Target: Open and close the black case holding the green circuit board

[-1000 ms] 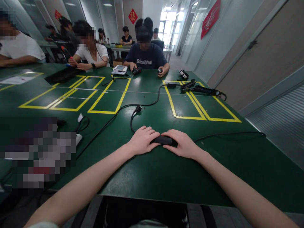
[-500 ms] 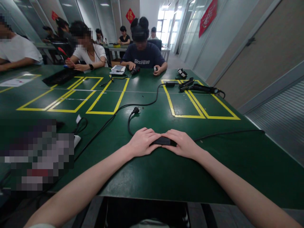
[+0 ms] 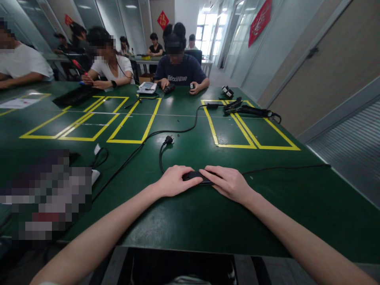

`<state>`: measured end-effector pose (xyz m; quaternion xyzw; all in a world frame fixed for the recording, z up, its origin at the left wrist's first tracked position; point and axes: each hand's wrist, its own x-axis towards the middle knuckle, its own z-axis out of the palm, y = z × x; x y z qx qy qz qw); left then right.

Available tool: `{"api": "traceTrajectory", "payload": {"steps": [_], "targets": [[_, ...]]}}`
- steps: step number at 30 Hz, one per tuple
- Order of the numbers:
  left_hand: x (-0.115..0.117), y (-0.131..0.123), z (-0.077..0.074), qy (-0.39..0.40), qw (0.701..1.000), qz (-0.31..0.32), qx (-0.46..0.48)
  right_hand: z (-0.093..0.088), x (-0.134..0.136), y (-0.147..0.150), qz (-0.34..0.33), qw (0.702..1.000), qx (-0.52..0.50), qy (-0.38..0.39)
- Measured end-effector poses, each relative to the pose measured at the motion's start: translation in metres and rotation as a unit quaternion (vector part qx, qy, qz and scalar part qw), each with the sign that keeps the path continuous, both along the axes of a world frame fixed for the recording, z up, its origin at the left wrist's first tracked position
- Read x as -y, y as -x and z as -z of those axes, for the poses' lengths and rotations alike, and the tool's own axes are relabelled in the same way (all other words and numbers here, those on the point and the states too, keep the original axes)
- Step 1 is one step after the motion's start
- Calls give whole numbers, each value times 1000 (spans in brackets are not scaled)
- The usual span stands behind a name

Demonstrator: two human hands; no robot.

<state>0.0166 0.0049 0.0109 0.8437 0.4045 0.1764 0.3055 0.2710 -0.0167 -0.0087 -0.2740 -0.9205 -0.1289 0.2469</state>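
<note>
A black power adapter (image 3: 198,176) lies low over the green table between my two hands. My left hand (image 3: 173,181) is closed around its left end, with the thumb along the near side. Over the right end, my right hand (image 3: 230,183) has its fingers laid across the top; part of its grip is hidden. A short black cord leads from behind my left hand to a plug (image 3: 168,140) lying on the table. From behind my right hand a thin black cable (image 3: 285,167) runs to the table's right edge.
Yellow tape rectangles (image 3: 236,146) mark the table (image 3: 178,221). Another black cable (image 3: 127,161) crosses it diagonally. A black tool-like item with a cord (image 3: 252,111) lies at the back right. Pixelated items (image 3: 59,194) sit at the left. Across the table, a person (image 3: 181,71) holds a small object beside a drill (image 3: 169,88).
My right hand has shifted its fingers, now flatter over the adapter's top. The adapter has tilted and moved slightly left, and my left thumb now lies across its near side.
</note>
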Motion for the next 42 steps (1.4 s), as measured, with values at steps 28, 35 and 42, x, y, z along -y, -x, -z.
{"api": "traceTrajectory", "payload": {"steps": [28, 35, 42], "targets": [[-2, 4, 18, -238, 971, 6, 28, -12, 3, 7, 20, 988, 58, 145], [-2, 5, 16, -312, 943, -14, 117, -10, 3, 9, 41, 978, -87, 187], [-2, 15, 11, -405, 901, -44, 151, -48, -22, -32, 188, 739, -547, 345]]}}
